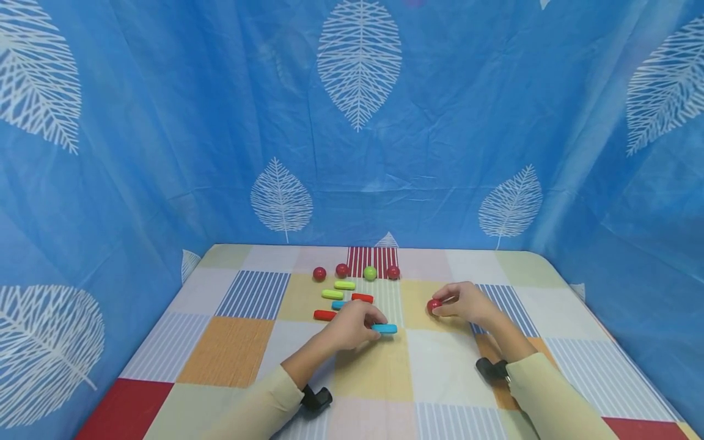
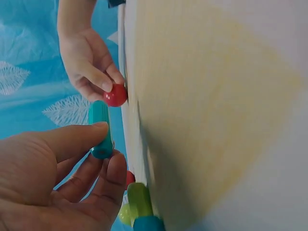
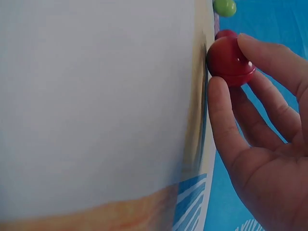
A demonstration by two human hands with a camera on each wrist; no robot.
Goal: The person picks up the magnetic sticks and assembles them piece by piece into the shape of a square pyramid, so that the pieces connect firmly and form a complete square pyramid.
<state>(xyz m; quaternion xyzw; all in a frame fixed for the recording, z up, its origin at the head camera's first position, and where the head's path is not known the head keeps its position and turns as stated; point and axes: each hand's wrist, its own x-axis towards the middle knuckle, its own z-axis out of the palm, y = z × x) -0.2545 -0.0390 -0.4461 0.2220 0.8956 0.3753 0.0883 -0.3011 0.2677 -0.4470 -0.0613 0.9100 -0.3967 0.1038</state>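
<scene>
Between thumb and fingers, my left hand (image 1: 352, 326) pinches a short blue stick (image 1: 384, 329) with rounded ends. In the left wrist view this blue stick (image 2: 99, 129) looks ribbed along its side and is held above the patterned cloth. Farther right, my right hand (image 1: 467, 303) pinches a glossy red ball (image 1: 434, 306) with its thumb and fingertips. A seam runs round the red ball (image 3: 230, 62) in the right wrist view, where it is close over the cloth. Another blue stick (image 1: 338, 305) lies behind my left hand, partly hidden by it.
Two yellow-green sticks (image 1: 332, 294) and two red sticks (image 1: 362, 297) lie behind and beside my left hand. Toward the back stand three red balls (image 1: 319, 274) and a green ball (image 1: 370, 272) in a row. A blue leaf-patterned curtain (image 1: 357, 159) surrounds the cloth-covered table (image 1: 440, 373).
</scene>
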